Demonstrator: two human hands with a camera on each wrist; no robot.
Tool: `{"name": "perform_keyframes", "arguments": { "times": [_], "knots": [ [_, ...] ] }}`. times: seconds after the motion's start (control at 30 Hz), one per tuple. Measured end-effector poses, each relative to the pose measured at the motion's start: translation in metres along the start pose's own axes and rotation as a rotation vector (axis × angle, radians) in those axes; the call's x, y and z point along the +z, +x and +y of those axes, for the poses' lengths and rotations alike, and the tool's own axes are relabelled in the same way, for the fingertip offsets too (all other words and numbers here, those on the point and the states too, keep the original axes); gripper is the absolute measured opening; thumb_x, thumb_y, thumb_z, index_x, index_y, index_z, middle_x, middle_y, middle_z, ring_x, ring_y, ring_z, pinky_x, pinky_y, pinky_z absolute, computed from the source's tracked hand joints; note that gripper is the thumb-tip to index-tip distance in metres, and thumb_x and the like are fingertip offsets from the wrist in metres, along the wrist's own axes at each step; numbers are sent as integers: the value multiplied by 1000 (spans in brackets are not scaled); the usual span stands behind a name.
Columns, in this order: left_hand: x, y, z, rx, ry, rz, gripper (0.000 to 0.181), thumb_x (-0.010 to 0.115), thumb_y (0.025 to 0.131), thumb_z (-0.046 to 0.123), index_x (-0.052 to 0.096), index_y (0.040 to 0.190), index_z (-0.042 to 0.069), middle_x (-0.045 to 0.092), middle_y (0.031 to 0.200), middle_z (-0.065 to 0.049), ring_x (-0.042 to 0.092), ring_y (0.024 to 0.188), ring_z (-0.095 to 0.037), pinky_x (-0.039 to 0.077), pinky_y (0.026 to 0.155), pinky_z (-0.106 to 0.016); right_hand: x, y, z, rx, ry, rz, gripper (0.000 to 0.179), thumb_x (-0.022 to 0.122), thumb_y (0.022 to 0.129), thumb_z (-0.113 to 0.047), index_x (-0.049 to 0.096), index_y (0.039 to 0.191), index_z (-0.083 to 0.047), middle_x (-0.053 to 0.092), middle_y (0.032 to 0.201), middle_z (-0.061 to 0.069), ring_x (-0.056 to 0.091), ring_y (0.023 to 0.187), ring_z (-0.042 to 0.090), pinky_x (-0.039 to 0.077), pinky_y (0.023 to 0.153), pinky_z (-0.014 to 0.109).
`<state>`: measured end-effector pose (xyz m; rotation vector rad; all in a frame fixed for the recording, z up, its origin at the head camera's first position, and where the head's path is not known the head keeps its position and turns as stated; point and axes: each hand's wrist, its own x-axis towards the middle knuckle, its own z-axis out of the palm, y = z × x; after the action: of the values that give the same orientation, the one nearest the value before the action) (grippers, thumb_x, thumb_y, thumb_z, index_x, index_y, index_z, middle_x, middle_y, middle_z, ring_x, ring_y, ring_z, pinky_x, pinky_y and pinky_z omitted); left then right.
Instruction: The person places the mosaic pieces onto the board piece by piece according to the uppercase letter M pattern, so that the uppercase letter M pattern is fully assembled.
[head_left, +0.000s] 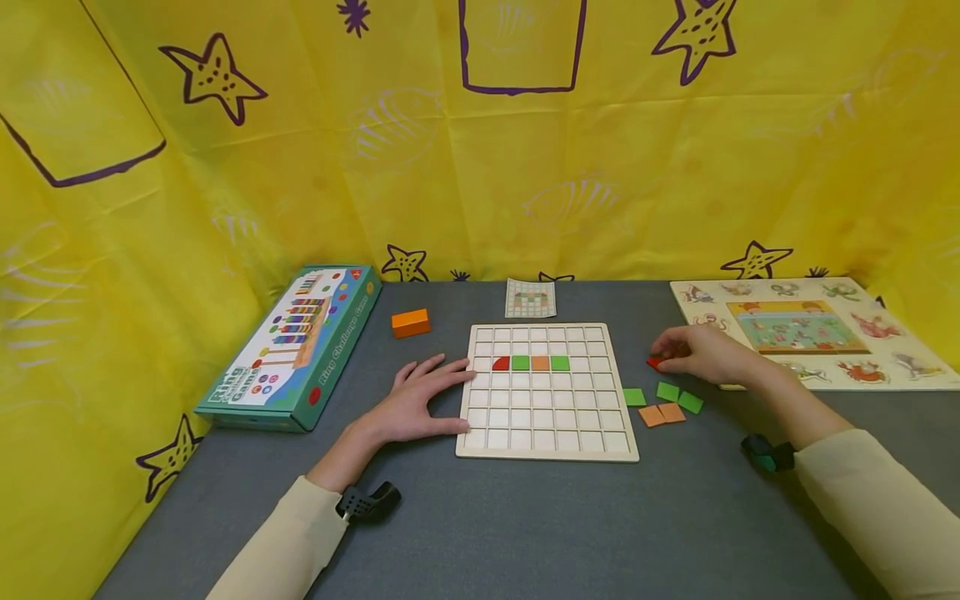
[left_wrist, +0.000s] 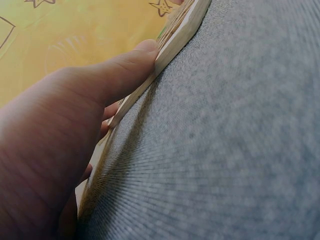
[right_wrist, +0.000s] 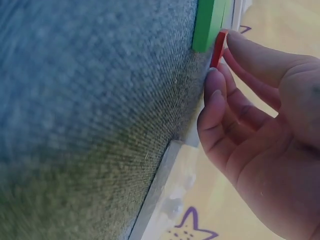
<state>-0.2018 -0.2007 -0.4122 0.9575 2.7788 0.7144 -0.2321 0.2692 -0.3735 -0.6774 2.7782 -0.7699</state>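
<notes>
A pale wooden grid board (head_left: pixel 540 418) lies on the grey table, with a row of tiles in it: a red one with a rounded corner (head_left: pixel 501 364), a green (head_left: pixel 521 363), an orange (head_left: pixel 540 363) and another green (head_left: pixel 560 363). My left hand (head_left: pixel 416 402) rests at the board's left edge, thumb and fingertips touching the rim, fingers spread. To the right of the board, my right hand (head_left: pixel 701 352) pinches a red tile (right_wrist: pixel 219 48) between thumb and fingers, low over the table. Loose green tiles (head_left: pixel 667 391) and orange tiles (head_left: pixel 662 414) lie just nearer than that hand.
Behind the board lies a small pattern card (head_left: pixel 530 298). An orange block (head_left: pixel 411 323) and a boxed ring game (head_left: pixel 296 346) stand to the left. A sea-animal picture board (head_left: pixel 810 333) lies at the back right, close to my right hand. A yellow cloth (head_left: pixel 480 167) hangs behind.
</notes>
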Motion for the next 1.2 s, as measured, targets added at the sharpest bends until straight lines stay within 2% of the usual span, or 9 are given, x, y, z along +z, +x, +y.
{"name": "perform_keyframes", "arguments": {
  "times": [0.3,0.6,1.2],
  "knots": [
    [0,0,0,1,1,-3,79,70,87,60,48,153,24,33,162,3,15,151,-35,2,112,-65,3,3,0,-7,29,-41,16,74,92,-11,69,106,-3,66,90,-2,57,80,17,49,74,37],
    [0,0,-1,2,0,0,78,71,87,60,48,153,25,33,162,3,15,151,-34,2,113,-65,3,4,-4,2,56,-28,13,75,93,-10,66,100,-6,62,86,-2,55,79,18,47,72,34],
    [1,0,0,-1,0,-1,78,71,87,60,48,153,25,33,162,4,15,151,-34,3,113,-65,10,25,-34,-56,107,-35,10,72,95,-10,67,103,-7,64,87,-1,57,82,20,47,78,40]
  ]
}}
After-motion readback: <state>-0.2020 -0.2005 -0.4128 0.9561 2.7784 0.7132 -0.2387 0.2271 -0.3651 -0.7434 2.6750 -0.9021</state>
